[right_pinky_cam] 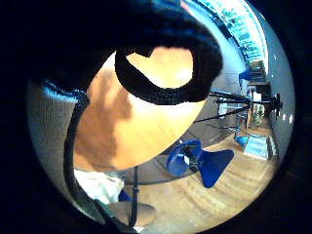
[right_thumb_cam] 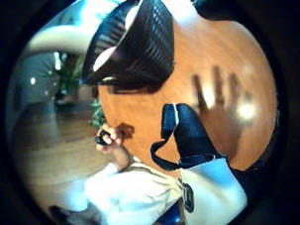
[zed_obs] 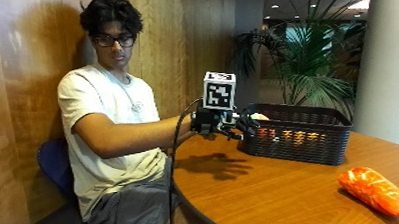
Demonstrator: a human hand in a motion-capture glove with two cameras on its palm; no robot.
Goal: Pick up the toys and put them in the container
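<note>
In the outside view my gloved right hand [zed_obs: 226,123] hovers above the round wooden table [zed_obs: 276,189], just beside the near end of the black woven basket [zed_obs: 300,138]. Its fingers are spread and point toward the basket's rim, holding nothing; the shadow on the tabletop shows the spread fingers. Orange toys show through the basket's weave, and a pale thing lies by the rim close to my fingertips. An orange toy [zed_obs: 374,190] lies on the table at the front right, well away from the hand. The thumb side palm view shows the basket [right_thumb_cam: 143,48] tilted against the table [right_thumb_cam: 212,56].
A potted palm [zed_obs: 304,63] and a pale pillar [zed_obs: 384,60] stand behind the table; a wooden wall runs behind the person. The bare left hand [right_thumb_cam: 109,138] holds a small dark thing at the table's edge. A blue chair [right_pinky_cam: 195,158] stands on the floor beyond the table.
</note>
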